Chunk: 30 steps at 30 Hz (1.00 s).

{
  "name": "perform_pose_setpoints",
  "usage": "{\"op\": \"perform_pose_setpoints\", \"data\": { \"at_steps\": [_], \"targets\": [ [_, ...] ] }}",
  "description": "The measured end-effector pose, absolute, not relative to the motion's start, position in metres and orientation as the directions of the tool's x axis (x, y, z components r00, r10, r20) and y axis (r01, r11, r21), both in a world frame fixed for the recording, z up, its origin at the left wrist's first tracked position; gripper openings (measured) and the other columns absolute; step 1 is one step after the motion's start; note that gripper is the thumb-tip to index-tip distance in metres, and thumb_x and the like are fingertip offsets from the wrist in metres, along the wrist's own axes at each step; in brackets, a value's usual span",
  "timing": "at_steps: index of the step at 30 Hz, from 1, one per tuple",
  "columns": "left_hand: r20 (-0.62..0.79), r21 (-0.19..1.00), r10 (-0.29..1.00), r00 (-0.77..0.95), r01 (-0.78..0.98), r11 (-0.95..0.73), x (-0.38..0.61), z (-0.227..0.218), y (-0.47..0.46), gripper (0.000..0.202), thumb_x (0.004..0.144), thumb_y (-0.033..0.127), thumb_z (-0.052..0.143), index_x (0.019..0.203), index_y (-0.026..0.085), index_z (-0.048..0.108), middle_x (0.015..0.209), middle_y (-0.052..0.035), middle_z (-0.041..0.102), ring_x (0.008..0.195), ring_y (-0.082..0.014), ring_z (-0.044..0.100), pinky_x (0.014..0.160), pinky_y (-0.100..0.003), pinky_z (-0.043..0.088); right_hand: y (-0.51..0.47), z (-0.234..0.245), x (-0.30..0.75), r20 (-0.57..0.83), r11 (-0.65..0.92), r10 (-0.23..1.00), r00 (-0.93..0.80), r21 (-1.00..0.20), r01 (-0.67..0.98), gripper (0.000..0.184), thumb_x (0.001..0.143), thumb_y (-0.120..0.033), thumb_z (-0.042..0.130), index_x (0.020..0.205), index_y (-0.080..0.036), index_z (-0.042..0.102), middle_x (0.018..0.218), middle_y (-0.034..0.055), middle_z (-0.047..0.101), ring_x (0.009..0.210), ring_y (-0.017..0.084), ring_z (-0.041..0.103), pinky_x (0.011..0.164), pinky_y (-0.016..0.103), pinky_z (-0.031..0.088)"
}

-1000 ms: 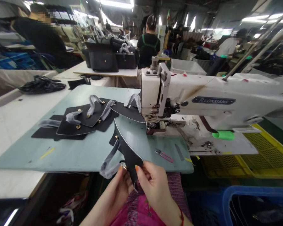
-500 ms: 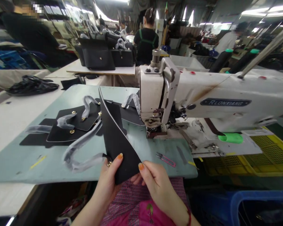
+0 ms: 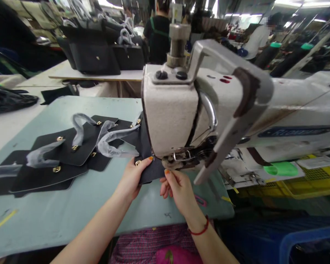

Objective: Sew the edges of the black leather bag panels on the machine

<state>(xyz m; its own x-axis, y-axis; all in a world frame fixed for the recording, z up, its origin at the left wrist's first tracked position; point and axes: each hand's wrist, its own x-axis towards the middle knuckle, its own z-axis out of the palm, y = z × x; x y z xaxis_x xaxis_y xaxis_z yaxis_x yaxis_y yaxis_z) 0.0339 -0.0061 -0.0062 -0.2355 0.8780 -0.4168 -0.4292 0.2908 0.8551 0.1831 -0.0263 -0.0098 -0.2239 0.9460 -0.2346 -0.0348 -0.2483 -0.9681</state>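
A black bag panel (image 3: 153, 173) is held at the needle end of the white sewing machine (image 3: 170, 110), which hides its far part. My left hand (image 3: 132, 178) grips the panel's left side, thumb on top, beside a gold ring fitting. From that fitting a plastic-wrapped handle (image 3: 112, 145) loops away to the left. My right hand (image 3: 178, 187) pinches the panel's right edge between thumb and forefinger, close under the machine head. Several more black panels with wrapped handles and gold fittings (image 3: 60, 154) lie overlapping on the green table top (image 3: 99, 205).
Pink thread snips (image 3: 200, 200) lie right of my right hand. A yellow crate (image 3: 313, 183) and a blue bin (image 3: 308, 234) stand at the right. Black bags (image 3: 93, 51) are piled on a table behind. A co-worker in a green-strapped apron (image 3: 158, 36) stands beyond.
Both hands have carried the bag panel forward, from upright near my lap to under the machine head. The view has moved closer to the machine.
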Motion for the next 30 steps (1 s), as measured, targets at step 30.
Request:
{"op": "perform_pose_setpoints", "data": {
  "at_steps": [30],
  "targets": [
    [-0.541, 0.818, 0.822, 0.181, -0.114, 0.564, -0.001, 0.008, 0.004, 0.038, 0.070, 0.041, 0.080, 0.097, 0.016, 0.072, 0.095, -0.0077, 0.074, 0.078, -0.0157, 0.065, 0.066, -0.022, 0.053, -0.027, -0.009, 0.176, -0.115, -0.109, 0.988, -0.105, -0.992, 0.059, 0.044, 0.096, -0.047, 0.045, 0.070, -0.015, 0.059, 0.051, 0.0008, 0.062, 0.040, 0.008, 0.054, 0.046, 0.017, 0.041]
  ]
}}
